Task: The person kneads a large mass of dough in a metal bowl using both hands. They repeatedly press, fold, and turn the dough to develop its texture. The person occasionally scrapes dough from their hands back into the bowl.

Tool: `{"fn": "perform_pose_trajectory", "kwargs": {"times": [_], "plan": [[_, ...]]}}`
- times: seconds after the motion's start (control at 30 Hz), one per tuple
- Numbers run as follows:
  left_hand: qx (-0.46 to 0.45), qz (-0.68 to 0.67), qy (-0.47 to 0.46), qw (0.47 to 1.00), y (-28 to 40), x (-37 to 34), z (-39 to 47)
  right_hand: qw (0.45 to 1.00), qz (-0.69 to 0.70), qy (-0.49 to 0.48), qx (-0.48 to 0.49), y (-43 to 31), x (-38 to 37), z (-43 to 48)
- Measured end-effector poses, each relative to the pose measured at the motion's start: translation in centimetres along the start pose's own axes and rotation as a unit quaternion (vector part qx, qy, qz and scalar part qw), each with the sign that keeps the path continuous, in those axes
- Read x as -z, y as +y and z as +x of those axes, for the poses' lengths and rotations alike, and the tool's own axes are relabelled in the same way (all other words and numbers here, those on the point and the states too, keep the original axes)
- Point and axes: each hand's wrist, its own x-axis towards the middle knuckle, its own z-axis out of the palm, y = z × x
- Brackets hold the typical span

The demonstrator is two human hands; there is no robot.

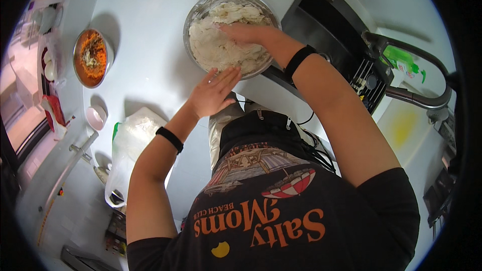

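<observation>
A large metal bowl point(186, 47) stands on the white countertop, with a big mass of pale, rough dough point(214, 49) inside. My right hand point(243, 33) lies on top of the dough, its fingers extended and partly hard to make out against it. At the bowl's near rim is my left hand point(216, 92), with fingers stretched, thumb apart and nothing held; its fingertips overlap the rim in view, and whether they touch it I cannot tell.
Left of the dough bowl stands a metal bowl point(110, 54) of shredded orange food. Nearer me are a small pink bowl point(96, 117) and a plastic bag point(145, 130). A black sink point(320, 26), a faucet point(414, 96) and a green pump bottle point(399, 60) are at the right.
</observation>
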Motion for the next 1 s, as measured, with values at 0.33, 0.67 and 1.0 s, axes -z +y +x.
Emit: {"fn": "perform_pose_trajectory", "kwargs": {"times": [0.33, 0.67, 1.0], "plan": [[0.477, -0.537, 0.29, 0.632, 2.5, -2.4, -0.8, 0.933, -0.18, 0.291, 0.11, -0.2, -1.8, -0.7], [0.452, -0.644, 0.335, 0.519, 1.1, -3.0, 1.3, 0.872, -0.391, 0.288, 0.061, -5.0, -4.9, 2.4], [0.378, -0.556, 0.294, 0.679, -6.9, -0.4, 0.8, 0.891, -0.353, 0.279, 0.055, -2.0, -2.2, -4.5]]}}
